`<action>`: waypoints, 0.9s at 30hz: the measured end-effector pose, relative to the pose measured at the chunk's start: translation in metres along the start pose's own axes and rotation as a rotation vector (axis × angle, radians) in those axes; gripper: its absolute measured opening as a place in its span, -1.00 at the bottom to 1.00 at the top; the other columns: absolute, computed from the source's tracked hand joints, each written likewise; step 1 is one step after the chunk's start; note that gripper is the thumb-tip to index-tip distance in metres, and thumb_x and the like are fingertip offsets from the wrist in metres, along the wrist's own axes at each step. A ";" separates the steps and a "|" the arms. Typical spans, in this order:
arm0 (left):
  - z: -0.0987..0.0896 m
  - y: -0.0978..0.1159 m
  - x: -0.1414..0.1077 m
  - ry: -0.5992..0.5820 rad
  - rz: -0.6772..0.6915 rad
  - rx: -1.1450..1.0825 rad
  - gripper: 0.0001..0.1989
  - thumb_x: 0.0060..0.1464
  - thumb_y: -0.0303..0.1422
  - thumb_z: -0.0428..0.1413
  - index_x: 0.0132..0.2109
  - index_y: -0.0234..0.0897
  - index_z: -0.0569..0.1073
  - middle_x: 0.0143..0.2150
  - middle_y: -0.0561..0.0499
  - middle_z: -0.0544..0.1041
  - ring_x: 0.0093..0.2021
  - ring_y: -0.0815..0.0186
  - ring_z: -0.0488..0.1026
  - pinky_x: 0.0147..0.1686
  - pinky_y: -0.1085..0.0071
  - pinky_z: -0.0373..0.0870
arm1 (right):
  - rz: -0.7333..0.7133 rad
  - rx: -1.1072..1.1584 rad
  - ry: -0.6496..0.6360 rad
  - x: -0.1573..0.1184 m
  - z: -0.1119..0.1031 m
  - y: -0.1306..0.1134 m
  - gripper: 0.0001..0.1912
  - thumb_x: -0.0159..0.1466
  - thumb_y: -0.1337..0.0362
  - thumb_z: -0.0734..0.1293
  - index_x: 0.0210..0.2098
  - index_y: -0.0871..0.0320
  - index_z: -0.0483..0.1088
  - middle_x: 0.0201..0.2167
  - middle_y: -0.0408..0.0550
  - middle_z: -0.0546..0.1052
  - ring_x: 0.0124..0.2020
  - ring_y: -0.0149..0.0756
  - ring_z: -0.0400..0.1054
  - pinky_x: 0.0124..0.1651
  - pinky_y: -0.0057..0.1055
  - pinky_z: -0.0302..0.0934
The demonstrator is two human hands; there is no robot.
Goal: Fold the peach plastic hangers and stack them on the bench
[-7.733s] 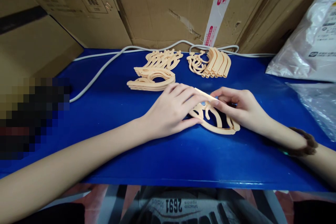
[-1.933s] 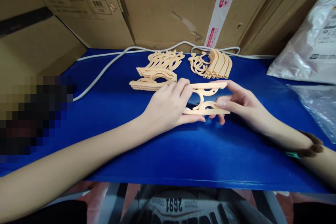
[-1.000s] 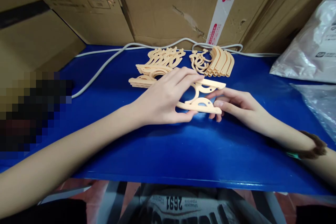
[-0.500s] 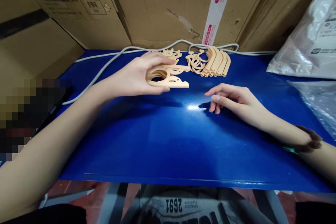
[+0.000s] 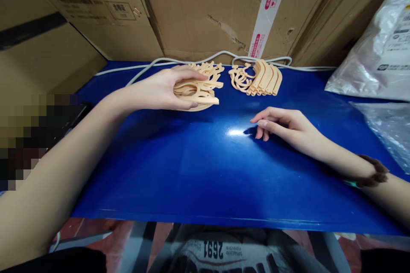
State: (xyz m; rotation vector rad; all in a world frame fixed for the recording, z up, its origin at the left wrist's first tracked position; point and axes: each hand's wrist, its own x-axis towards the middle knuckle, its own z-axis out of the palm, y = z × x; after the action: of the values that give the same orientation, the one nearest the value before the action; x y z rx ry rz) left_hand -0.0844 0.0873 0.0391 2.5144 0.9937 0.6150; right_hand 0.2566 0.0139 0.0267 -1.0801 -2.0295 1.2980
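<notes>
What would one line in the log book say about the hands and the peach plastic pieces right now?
left hand: grips folded peach hanger on left pile | right hand: empty, on blue table | right pile: untouched

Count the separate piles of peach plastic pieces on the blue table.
2: a flat stack under the left hand at back centre, and a fanned row to its right. Pieces beneath the hand may be hidden.

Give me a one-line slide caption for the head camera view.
Left hand sets a peach plastic hanger on the left stack; right hand rests empty on the blue table.
</notes>
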 end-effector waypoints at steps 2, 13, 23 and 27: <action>-0.001 -0.001 -0.001 0.007 -0.036 -0.003 -0.31 0.01 -0.01 0.30 0.20 -0.28 0.43 0.19 -0.09 0.44 0.10 0.08 0.39 0.24 -0.12 0.29 | -0.005 -0.002 0.002 0.000 0.000 0.000 -0.69 0.35 0.06 0.31 -0.12 0.17 0.48 -0.41 -0.08 0.59 -0.43 -0.36 0.42 -0.31 -0.38 0.31; 0.015 0.081 -0.001 0.266 0.032 -0.519 -0.24 0.10 -0.14 0.23 0.32 -0.31 0.11 0.29 -0.26 0.26 0.24 0.06 0.34 0.21 0.07 0.35 | -0.029 0.051 0.040 -0.004 0.008 -0.006 -0.54 0.33 0.05 0.36 0.15 0.08 0.32 -0.12 -0.05 0.58 -0.35 -0.38 0.45 -0.20 -0.37 0.34; 0.047 0.099 -0.002 0.077 0.094 -0.621 -0.41 0.15 -0.16 0.16 0.20 -0.18 0.07 0.35 -0.29 0.23 0.29 0.00 0.32 0.15 -0.02 0.40 | 0.190 0.463 0.079 -0.002 0.013 -0.012 -0.68 0.29 0.12 0.41 -0.06 0.14 0.38 -0.52 -0.20 0.52 -0.51 -0.46 0.36 -0.38 -0.51 0.27; 0.059 0.099 -0.001 0.083 0.125 -0.722 -0.29 0.02 -0.29 0.28 0.22 -0.15 0.10 0.37 -0.25 0.21 0.28 -0.05 0.33 0.13 0.01 0.43 | 0.205 0.453 0.053 -0.001 0.010 -0.011 -0.73 0.25 0.08 0.43 -0.31 0.18 0.42 -0.53 -0.20 0.44 -0.53 -0.49 0.30 -0.41 -0.52 0.24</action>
State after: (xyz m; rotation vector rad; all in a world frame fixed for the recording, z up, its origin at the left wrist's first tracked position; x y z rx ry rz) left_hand -0.0006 0.0089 0.0371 1.9205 0.5037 0.9241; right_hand 0.2457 0.0055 0.0324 -1.1045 -1.5073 1.7072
